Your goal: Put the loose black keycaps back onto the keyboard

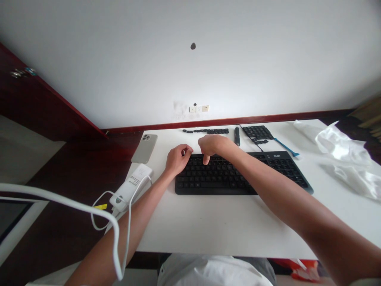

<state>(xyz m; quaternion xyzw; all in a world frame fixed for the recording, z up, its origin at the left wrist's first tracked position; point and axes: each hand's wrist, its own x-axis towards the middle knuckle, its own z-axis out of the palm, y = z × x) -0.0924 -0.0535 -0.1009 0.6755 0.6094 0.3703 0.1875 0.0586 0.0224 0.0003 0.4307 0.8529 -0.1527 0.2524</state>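
Preferably, pressure is applied straight down by the right hand point(212, 146), with the keyboard point(220, 190) steadied by the left hand point(177, 159). Whether anything is grasped in either curled grip cannot be told. The keyboard is located at centre-right of the frame; its long axis is laid left-to-right, spacebar edge directed toward the frame's bottom.

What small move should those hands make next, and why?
Probably a gentle downward press of the right hand's thumb: it points down at the upper rows of the keyboard, while the left hand is at its top left corner, perhaps able to steady it.
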